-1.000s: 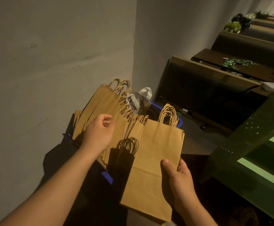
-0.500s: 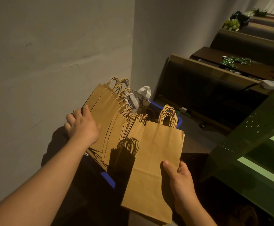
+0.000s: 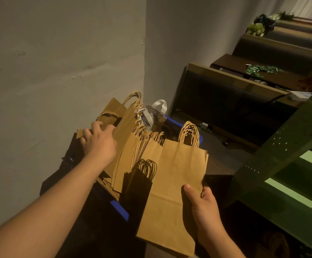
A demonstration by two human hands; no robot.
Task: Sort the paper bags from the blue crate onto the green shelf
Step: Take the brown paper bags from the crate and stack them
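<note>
Against a plain grey wall (image 3: 58,62), flat brown paper bags (image 3: 131,146) stood packed in the blue plastic crate (image 3: 120,210). The left hand (image 3: 98,144) spread loosely among them, seemingly choosing; the right hand (image 3: 201,207) pinched a gathered stack of brown bags (image 3: 173,183), ready for the green metal shelf (image 3: 285,164).

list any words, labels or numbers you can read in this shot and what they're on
None can be read.
Brown paper bags: plain, no print showing.
White patterned bag in the blue crate: dark markings, too blurred to read.
Small green packets on the far table: too small to read.
</note>
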